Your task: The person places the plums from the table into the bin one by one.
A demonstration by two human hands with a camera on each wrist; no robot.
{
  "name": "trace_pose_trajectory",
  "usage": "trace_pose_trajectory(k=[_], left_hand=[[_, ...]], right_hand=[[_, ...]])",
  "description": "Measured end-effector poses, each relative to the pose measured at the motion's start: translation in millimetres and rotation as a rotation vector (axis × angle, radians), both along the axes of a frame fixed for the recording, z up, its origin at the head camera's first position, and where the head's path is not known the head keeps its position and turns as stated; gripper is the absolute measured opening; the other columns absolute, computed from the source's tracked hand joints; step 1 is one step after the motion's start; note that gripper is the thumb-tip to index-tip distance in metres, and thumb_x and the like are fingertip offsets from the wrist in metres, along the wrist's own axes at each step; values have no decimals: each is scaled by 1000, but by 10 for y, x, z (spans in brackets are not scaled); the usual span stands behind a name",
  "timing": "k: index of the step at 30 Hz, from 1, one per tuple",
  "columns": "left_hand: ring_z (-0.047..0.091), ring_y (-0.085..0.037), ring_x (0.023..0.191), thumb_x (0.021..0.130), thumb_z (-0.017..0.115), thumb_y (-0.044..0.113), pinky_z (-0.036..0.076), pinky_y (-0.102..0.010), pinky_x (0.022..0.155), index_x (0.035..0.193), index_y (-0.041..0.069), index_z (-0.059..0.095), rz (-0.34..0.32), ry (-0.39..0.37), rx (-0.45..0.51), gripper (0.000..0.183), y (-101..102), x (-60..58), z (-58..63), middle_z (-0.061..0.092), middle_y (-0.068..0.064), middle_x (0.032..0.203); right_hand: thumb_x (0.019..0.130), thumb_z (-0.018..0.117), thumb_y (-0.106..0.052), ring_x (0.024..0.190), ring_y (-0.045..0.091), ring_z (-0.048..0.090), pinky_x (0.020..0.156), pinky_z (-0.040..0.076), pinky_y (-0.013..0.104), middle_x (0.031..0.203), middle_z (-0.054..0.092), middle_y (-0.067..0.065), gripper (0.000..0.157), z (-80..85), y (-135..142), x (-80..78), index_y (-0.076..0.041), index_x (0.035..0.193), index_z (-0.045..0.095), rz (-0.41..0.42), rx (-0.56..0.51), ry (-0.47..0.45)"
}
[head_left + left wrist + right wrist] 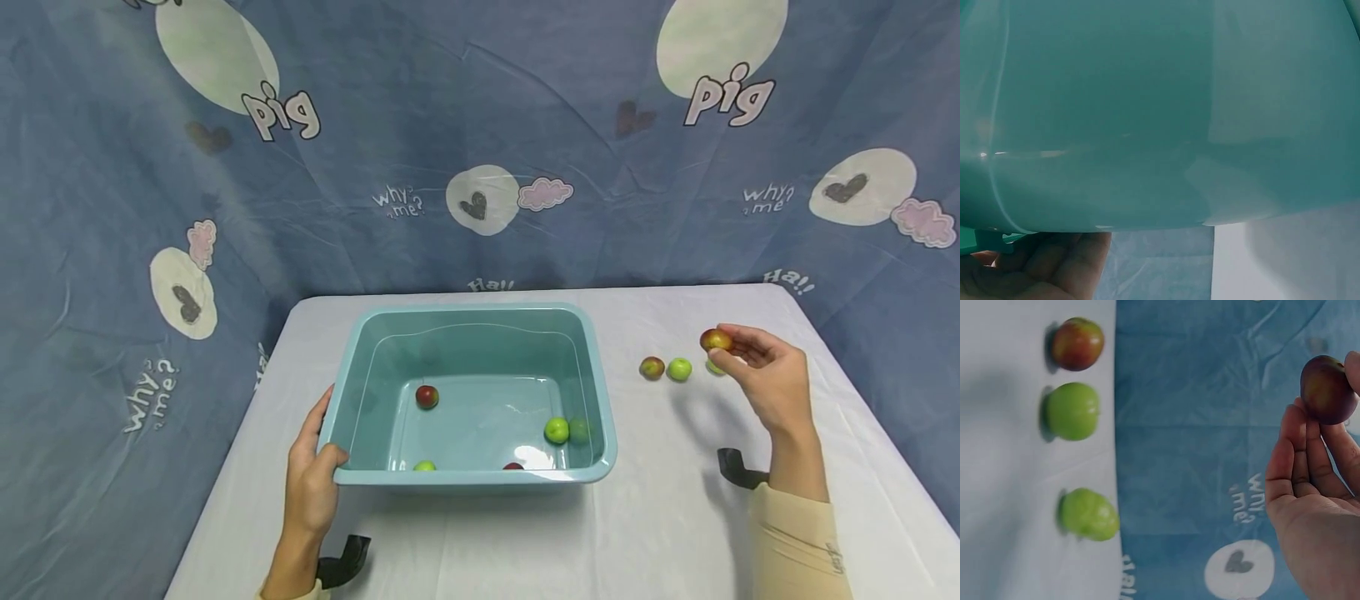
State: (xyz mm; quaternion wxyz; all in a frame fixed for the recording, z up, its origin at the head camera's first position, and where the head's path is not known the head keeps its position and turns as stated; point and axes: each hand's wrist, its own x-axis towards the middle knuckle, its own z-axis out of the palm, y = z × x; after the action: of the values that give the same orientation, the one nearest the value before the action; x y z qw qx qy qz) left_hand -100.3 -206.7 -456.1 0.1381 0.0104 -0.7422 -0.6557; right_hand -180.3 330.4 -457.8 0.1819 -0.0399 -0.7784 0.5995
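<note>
The right hand (772, 379) is pinching a mottled fruit (715, 340) between thumb and fingertips, holding it up off the table (660, 517); so slight a grip is probably enough for something small and round. The left hand (311, 483) is gripping the tub (480, 477) at the corner nearest it, thumb lying over the rim and fingers lying along the outer wall, presumably steadying it.

Just left of the right hand, a russet fruit (652, 367), a green fruit (679, 369) and a lime fruit (714, 367) are lying in a row, perhaps for easy reach. Inside the tub, right of the left hand, a red fruit (427, 397) is resting, and farther right a bright fruit (557, 430) (the paler twin beside it is probably only a reflection).

In the head view, the right hand is covering part of the lime fruit, while the tub's near rim is hiding most of two more, a yellow-green one (424, 466) and a dark red one (513, 466). In the left wrist view, the tub's wall is concealing the left fingertips.
</note>
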Motion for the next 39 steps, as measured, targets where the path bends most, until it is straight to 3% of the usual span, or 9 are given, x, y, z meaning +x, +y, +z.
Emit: trace_pose_trajectory(k=[7,16,23,39], left_hand=[[44,-27,132,75,35,-9,40,-26,94,157,11,41,4,-20,-6,84,5,1,18,44,-6,152],[45,-28,131,75,36,-9,40,-26,94,156,10,41,9,-19,-7,84,9,0,10,45,-7,151],[45,-28,130,75,36,-9,41,-27,94,156,10,41,9,-15,-3,84,5,1,7,45,-7,151],[44,-30,133,74,36,-9,40,-25,95,156,10,41,8,-5,-22,85,8,-5,0,45,-9,152]], right_hand=[[84,78,3,98,6,65,85,47,11,107,69,-8,40,174,-88,44,8,123,67,-15,88,42],[81,77,12,100,11,65,91,46,13,110,70,0,39,324,-185,54,10,119,69,96,-28,164],[78,74,20,97,14,67,87,49,17,110,71,6,40,410,-311,32,13,117,69,212,-146,246],[78,72,21,96,20,62,88,50,19,110,70,9,40,563,-625,-63,18,117,65,354,1,316]])
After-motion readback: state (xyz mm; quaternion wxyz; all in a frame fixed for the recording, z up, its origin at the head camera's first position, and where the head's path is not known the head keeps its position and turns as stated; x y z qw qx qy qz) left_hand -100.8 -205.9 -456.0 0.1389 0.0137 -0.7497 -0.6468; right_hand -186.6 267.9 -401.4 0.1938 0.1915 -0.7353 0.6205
